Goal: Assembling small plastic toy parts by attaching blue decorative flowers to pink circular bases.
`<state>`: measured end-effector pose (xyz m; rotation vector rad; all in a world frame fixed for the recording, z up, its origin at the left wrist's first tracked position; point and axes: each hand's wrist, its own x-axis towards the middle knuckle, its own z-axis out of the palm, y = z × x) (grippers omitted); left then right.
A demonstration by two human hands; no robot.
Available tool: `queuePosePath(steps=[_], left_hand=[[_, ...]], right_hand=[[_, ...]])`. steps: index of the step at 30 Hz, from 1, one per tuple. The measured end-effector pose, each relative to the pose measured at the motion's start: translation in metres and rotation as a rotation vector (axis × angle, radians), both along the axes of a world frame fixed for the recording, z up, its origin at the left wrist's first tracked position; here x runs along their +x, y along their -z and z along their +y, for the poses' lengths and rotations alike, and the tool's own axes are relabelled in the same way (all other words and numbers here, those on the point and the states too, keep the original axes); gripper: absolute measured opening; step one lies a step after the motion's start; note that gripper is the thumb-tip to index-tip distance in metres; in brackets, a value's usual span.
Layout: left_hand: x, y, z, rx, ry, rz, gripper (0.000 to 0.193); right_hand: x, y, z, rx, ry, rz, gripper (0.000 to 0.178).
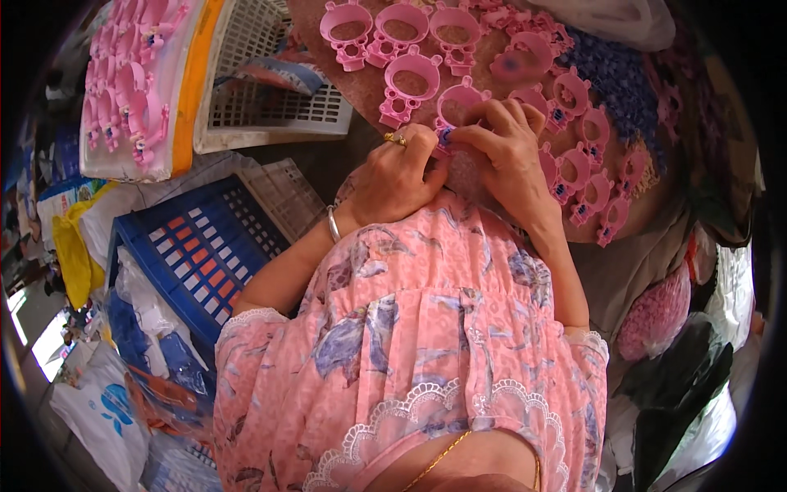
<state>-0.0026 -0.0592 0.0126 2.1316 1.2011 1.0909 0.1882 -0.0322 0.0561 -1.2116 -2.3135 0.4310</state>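
At the near edge of the round table (361, 90), both hands are closed around one pink plastic ring-shaped piece (464, 88). My left hand (398, 180), with a ring and a bracelet, pinches its lower end from the left. My right hand (512, 152) grips from the other side with bent fingers. Between the fingertips shows a small blue part (445, 137) at the piece's lower end. The fingers partly cover how the two fit together. Just beyond lie several pink ring pieces (412, 75) without blue parts. Right of my right hand, others carry blue parts (580, 211).
A heap of small blue parts (611, 78) covers the table's right side. At the left stand a box with finished-looking pink pieces (123, 90), a white basket (328, 111) and a blue crate (184, 246). Plastic bags (102, 402) crowd the lower left; a bag of pink parts (656, 316) is at right.
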Motion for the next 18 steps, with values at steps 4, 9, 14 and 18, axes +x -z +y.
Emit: queuePosePath(steps=[4,9,14,18], left_hand=[[-0.002,0.001,-0.001,0.040,0.026,-0.073,0.033],[-0.004,-0.001,0.005,0.223,0.051,-0.055,0.032],[0.001,-0.008,0.015,0.435,0.043,-0.003,0.043],[0.008,-0.014,0.016,0.428,0.024,-0.036,0.037]], right_hand=[[0.001,-0.013,0.000,0.152,-0.121,-0.133,0.023],[0.004,-0.014,-0.004,0.158,0.095,0.001,0.040],[-0.005,-0.018,-0.010,0.188,0.195,0.071,0.033],[-0.010,-0.012,-0.015,0.198,0.215,0.063,0.030]])
